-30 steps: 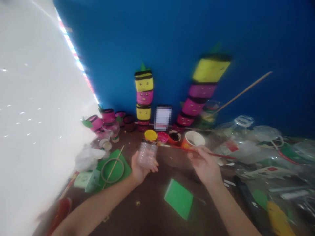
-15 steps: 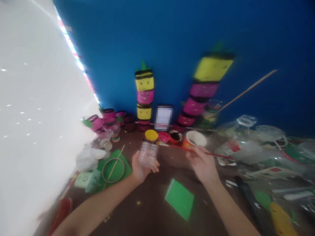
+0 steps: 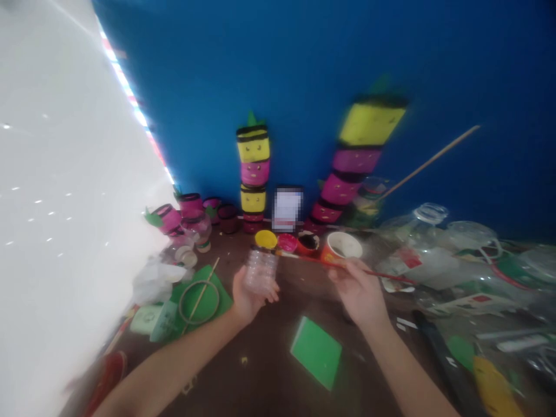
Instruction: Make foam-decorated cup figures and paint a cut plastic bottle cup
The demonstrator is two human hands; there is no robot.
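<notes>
My left hand [image 3: 249, 298] is closed round a clear, ridged piece of plastic bottle [image 3: 261, 271] with a dark band along its upper rim. My right hand [image 3: 359, 289] grips a long red paintbrush [image 3: 315, 260] by its handle, the bristle end pointing left toward the bottle piece. Just behind the hands stand a yellow paint pot [image 3: 266, 238], a pink paint pot [image 3: 287, 242], a pot of dark paint [image 3: 308, 241] and a white-rimmed orange cup [image 3: 343, 246]. Whether the bristles touch the plastic is too blurred to tell.
Painted stacks with faces, a shorter one [image 3: 254, 174] and a taller one [image 3: 356, 162], stand against the blue wall. Plastic bottles [image 3: 428, 243] crowd the right side. A green paper block [image 3: 317, 352] lies in front. At left are a ring [image 3: 199, 302] and pink pots [image 3: 190, 205].
The view has shifted very slightly. Both hands keep their grip on the bottle piece and the paintbrush, with hardly any visible movement.
</notes>
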